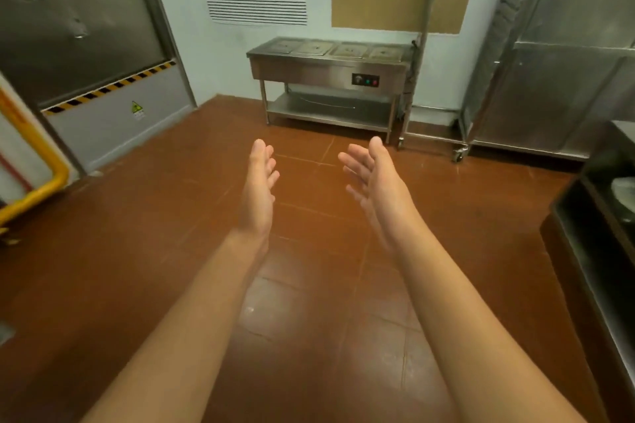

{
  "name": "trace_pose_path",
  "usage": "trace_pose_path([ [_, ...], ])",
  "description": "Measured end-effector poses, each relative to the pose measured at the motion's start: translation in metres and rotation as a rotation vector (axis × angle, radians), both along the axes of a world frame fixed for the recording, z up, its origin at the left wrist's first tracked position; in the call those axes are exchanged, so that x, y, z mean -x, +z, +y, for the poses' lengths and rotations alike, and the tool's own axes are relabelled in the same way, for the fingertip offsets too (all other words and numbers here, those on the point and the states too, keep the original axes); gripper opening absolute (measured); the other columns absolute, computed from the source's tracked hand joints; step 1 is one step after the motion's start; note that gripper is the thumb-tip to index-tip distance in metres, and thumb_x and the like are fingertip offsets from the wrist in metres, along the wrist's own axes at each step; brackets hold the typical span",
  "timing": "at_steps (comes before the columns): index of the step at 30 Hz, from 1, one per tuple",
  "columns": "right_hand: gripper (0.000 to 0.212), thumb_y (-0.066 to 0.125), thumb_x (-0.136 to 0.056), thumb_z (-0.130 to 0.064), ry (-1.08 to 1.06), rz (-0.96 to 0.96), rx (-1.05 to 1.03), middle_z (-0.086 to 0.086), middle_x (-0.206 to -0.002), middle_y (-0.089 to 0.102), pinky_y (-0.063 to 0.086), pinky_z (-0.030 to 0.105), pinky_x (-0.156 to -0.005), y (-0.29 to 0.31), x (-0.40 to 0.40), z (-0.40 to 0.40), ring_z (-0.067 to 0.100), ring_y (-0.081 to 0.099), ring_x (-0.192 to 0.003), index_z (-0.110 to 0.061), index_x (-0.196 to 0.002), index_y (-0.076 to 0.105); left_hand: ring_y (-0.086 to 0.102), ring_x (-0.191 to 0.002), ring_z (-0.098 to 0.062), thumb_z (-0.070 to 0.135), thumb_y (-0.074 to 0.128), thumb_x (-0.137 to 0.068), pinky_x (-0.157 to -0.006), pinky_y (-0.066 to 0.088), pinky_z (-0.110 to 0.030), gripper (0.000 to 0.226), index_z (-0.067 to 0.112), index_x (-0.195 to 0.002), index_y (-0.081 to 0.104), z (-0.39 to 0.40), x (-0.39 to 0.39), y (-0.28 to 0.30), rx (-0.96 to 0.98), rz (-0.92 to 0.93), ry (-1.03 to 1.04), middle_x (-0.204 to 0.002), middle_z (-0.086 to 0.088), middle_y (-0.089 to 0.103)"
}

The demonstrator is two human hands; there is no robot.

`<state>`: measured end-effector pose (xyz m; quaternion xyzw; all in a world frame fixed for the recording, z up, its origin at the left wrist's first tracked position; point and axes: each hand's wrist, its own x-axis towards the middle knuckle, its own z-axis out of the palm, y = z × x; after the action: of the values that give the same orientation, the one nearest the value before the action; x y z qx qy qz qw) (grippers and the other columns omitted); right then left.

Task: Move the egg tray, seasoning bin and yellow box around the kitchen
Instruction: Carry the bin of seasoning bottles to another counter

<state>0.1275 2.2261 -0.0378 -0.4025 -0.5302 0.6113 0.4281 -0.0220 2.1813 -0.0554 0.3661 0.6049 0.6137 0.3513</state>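
Both my arms reach forward over the red-brown tiled floor. My left hand [259, 182] is held out with straight fingers, palm turned inward, and holds nothing. My right hand [374, 178] faces it a short way to the right, fingers spread and relaxed, also with nothing in it. No egg tray, seasoning bin or yellow box is in view.
A steel food warmer [326, 65] with several lidded wells stands at the far wall, a shelf beneath it. A wheeled steel rack [515, 79] is to its right, a steel counter [591, 244] at the right edge. A metal door [86, 27] and yellow pipe [41, 182] are on the left.
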Motion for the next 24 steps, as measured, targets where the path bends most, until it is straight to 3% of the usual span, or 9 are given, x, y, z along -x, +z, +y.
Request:
trace_pose_path([
  [5, 0.063, 0.022, -0.100, -0.059, 0.240, -0.035, 0.011, -0.006, -0.148, 0.050, 0.024, 0.041, -0.119, -0.003, 0.092, 0.055, 0.015, 0.041, -0.140, -0.024, -0.148, 0.042, 0.033, -0.146, -0.017, 0.065, 0.015, -0.099, -0.121, 0.019, -0.048, 0.070, 0.028, -0.157, 0.027, 0.018, 0.075, -0.001, 0.011, -0.011, 0.229, -0.164, 0.002, 0.027],
  [9, 0.063, 0.022, -0.100, -0.060, 0.393, -0.051, 0.011, -0.009, -0.146, 0.052, 0.029, 0.028, -0.108, -0.012, 0.164, 0.081, 0.011, 0.043, -0.137, -0.025, -0.148, 0.042, 0.035, -0.144, -0.014, 0.068, 0.017, -0.098, -0.120, 0.019, -0.046, 0.070, 0.031, -0.156, 0.029, 0.034, 0.140, -0.009, 0.005, -0.059, 0.373, -0.163, 0.003, 0.029],
  [11, 0.063, 0.022, -0.100, -0.061, 0.454, -0.059, 0.004, -0.009, -0.147, 0.051, 0.028, 0.029, -0.109, -0.015, 0.200, 0.099, 0.010, 0.043, -0.137, -0.025, -0.148, 0.042, 0.036, -0.144, -0.013, 0.072, 0.018, -0.096, -0.119, 0.019, -0.045, 0.073, 0.032, -0.156, 0.029, 0.050, 0.170, -0.014, -0.010, -0.070, 0.412, -0.163, 0.003, 0.030],
  [15, 0.064, 0.022, -0.099, -0.063, 0.494, -0.067, -0.019, -0.012, -0.145, 0.051, 0.026, 0.036, -0.117, -0.015, 0.259, 0.137, 0.008, 0.043, -0.135, -0.028, -0.147, 0.042, 0.036, -0.144, -0.012, 0.070, 0.017, -0.098, -0.120, 0.018, -0.045, 0.071, 0.032, -0.156, 0.028, 0.088, 0.226, -0.016, -0.028, -0.095, 0.432, -0.163, 0.003, 0.029],
  [24, 0.063, 0.025, -0.099, -0.060, 0.515, 0.012, 0.007, -0.008, -0.144, 0.054, 0.031, 0.031, -0.112, -0.003, 0.355, 0.221, 0.010, 0.046, -0.136, -0.023, -0.146, 0.046, 0.035, -0.144, -0.012, 0.071, 0.016, -0.097, -0.122, 0.016, -0.049, 0.071, 0.035, -0.156, 0.028, 0.164, 0.315, 0.001, -0.018, -0.054, 0.458, -0.163, 0.006, 0.029],
])
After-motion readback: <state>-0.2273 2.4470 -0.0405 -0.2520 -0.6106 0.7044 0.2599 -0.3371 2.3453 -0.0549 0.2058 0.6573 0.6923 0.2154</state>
